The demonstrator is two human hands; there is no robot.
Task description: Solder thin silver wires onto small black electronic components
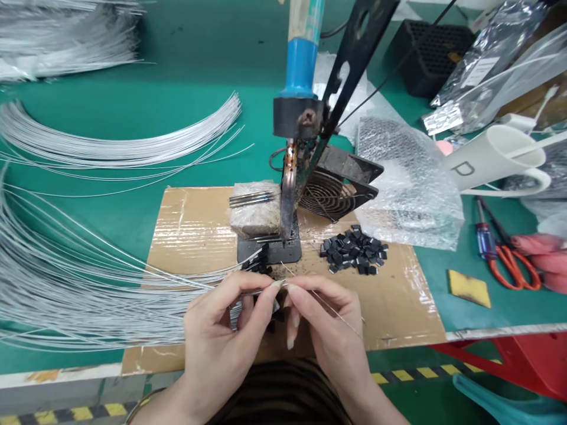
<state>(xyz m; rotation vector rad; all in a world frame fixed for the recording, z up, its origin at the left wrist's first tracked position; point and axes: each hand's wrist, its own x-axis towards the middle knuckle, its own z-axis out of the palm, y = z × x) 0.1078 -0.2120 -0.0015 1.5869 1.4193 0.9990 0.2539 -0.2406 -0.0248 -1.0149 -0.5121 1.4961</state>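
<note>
My left hand [230, 330] is closed in a pinch, thumb against forefinger, on a small thin piece mostly hidden by the fingertips. Touching it tip to tip, my right hand [332, 324] pinches a thin silvery wire [332, 308] that slants down across its fingers. Just beyond the fingertips is a soldering iron [290, 177], hung tip down from a black bracket above a dark pad [290, 252]. Small black connectors [259, 260] lie at the ends of the grey cables [133, 307], partly hidden by my left hand.
A pile of black connectors [354, 251] lies on the cardboard [398, 301], right of the iron. Behind stand a wrapped block [254, 215] with metal rods and a fan [336, 189]. Another cable bundle [146, 150] lies left. Scissors [514, 268], a yellow sponge [469, 288] and a mug [487, 156] are right.
</note>
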